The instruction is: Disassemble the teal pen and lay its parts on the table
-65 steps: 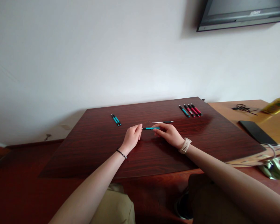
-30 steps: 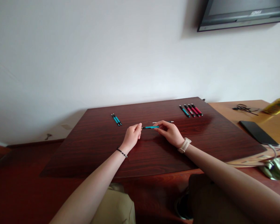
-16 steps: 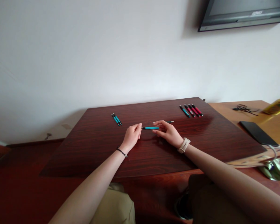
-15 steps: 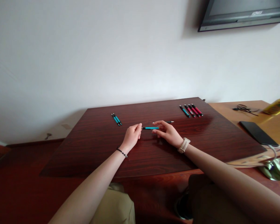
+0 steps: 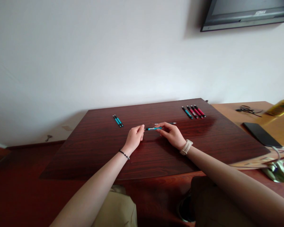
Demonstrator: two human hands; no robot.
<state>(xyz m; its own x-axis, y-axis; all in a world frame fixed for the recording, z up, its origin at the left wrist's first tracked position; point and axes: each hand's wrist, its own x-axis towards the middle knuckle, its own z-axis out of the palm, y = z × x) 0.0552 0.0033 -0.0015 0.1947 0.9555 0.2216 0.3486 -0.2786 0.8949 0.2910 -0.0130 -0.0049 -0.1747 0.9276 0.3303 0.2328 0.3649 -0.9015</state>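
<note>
The teal pen (image 5: 152, 128) is held level just above the surface (image 5: 104, 148), between the two hands. The left hand (image 5: 134, 138) pinches its dark tip end with thumb and forefinger; the right hand (image 5: 171, 135) pinches the other end, its fingers closed round the barrel.

Against the picture half a second back, the pen's look has changed: then the barrel showed an unbroken teal stretch, now a pale band interrupts it near the middle and the teal part nearest the right hand is shorter. The right fingers have also curled closer over the barrel, and the pen sits a touch higher. I judge that the barrel is being turned or drawn apart between the two grips, though the pen is too small to tell which.

Just behind the pen lies a thin refill (image 5: 165, 123), apart from both hands. Left of the pen, well apart, lie two teal pens (image 5: 117, 121); right of it and further back lies a row of pens (image 5: 193, 112), one teal and the others red.
</note>
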